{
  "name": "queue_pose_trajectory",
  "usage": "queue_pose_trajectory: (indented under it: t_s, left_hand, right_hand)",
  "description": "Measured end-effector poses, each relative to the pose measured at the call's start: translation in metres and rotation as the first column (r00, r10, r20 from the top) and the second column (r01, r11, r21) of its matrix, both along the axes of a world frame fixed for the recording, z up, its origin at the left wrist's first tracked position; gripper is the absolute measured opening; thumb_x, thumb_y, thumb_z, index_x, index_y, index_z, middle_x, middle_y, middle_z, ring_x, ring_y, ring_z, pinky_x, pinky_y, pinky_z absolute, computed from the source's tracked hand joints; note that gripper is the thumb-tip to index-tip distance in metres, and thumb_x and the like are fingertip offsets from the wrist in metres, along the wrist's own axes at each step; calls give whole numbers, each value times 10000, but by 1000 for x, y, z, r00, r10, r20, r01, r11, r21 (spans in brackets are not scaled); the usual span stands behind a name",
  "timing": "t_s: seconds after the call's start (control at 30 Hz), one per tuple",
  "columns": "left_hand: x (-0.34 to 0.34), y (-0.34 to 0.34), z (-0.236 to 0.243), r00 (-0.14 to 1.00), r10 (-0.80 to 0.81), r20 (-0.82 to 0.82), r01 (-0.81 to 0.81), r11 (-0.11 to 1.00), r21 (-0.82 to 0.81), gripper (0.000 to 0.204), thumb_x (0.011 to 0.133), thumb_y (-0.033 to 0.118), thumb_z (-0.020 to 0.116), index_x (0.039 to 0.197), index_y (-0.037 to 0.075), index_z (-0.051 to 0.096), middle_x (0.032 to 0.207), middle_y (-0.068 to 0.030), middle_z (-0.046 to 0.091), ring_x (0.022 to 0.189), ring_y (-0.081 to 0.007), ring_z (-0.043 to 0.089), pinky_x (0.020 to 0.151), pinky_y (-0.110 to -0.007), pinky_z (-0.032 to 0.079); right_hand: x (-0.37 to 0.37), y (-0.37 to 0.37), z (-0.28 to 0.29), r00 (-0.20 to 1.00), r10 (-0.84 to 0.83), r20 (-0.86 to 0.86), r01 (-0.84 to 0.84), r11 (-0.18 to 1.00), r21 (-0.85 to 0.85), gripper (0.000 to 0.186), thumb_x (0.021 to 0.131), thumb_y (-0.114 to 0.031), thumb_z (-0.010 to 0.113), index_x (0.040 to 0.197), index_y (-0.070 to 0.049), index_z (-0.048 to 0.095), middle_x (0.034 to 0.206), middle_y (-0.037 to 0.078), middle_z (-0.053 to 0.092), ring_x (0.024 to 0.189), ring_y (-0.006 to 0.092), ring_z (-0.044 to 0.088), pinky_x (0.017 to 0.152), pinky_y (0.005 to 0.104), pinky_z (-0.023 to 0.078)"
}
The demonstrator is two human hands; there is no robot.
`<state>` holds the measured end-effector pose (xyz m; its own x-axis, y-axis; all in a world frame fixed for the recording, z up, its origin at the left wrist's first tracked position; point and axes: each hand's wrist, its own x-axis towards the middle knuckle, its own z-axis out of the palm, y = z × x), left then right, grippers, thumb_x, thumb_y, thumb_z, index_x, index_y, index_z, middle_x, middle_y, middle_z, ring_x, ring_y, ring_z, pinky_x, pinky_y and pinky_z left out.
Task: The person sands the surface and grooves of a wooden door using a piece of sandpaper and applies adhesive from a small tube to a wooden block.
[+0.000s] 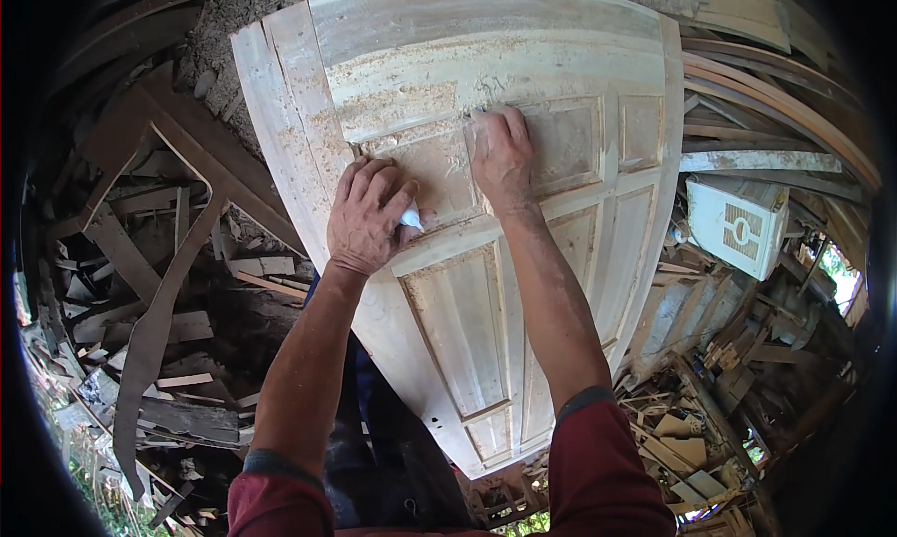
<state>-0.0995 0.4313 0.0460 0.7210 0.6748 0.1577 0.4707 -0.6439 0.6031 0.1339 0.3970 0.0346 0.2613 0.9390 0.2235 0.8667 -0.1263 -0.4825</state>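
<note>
A pale wooden panelled door lies beneath both my hands, dusted with sawdust and fine shavings. My left hand rests on its left side, fingers curled around a small white bottle whose pointed nozzle sticks out by the thumb. Most of the bottle is hidden in the palm. Farther right, my right hand is closed over the top edge of a recessed panel, fingertips pressed together at the moulding. A speck of blue shows at those fingertips; what they hold is too small to make out.
Broken boards and offcuts fill the left side, with a curved dark wooden piece among them. On the right are long stacked planks, a white box with a grille and scattered wood scraps.
</note>
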Motion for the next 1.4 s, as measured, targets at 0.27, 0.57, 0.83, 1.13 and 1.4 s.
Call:
queue_pose_trajectory:
  t_s: [0.27, 0.57, 0.83, 1.13, 1.4]
  left_hand:
    - [-4, -5, -3, 1000, 15, -27, -14, 999, 37, 369, 872, 393, 748, 1125, 140, 656, 1183, -105, 599, 1233, -320, 556, 1143, -534, 400]
    - [-7, -3, -4, 1000, 1, -22, 0, 999, 44, 427, 840, 387, 791, 1163, 137, 665, 1186, -96, 595, 1219, -331, 557, 1110, -537, 408]
    - [2, -6, -6, 999, -25, -29, 27, 997, 77, 435, 876, 415, 760, 1195, 142, 649, 1217, -114, 578, 1224, -352, 549, 1092, -539, 413]
    - [2, -10, -10, 998, -32, -48, 37, 994, 107, 398, 936, 446, 702, 1183, 138, 659, 1205, -114, 589, 1221, -352, 549, 1078, -538, 412]
    - [5, -5, -7, 998, -18, -67, 26, 993, 116, 393, 924, 446, 716, 1168, 141, 674, 1207, -105, 593, 1215, -342, 554, 1083, -537, 413]
  right_hand:
    - [-26, -11, 2, 982, -190, -9, 189, 982, -12, 247, 900, 29, 642, 1135, -41, 675, 1054, 167, 640, 998, 392, 654, 863, 480, 540]
    - [-12, -6, 4, 931, -355, -80, 362, 928, 92, 208, 936, 12, 617, 1131, -55, 642, 1009, 162, 621, 941, 388, 654, 822, 486, 535]
    - [7, 41, 11, 964, -263, 51, 252, 955, 157, 203, 893, -22, 686, 1089, -74, 671, 998, 135, 620, 942, 364, 645, 825, 486, 519]
    - [14, 46, -9, 961, -271, 52, 267, 960, 80, 133, 851, -24, 679, 981, -48, 660, 1019, 133, 601, 996, 351, 600, 871, 476, 500]
    - [1, 39, -8, 964, -265, -33, 267, 962, 55, 143, 871, -29, 662, 1012, -13, 672, 1061, 164, 597, 1011, 351, 619, 907, 472, 520]
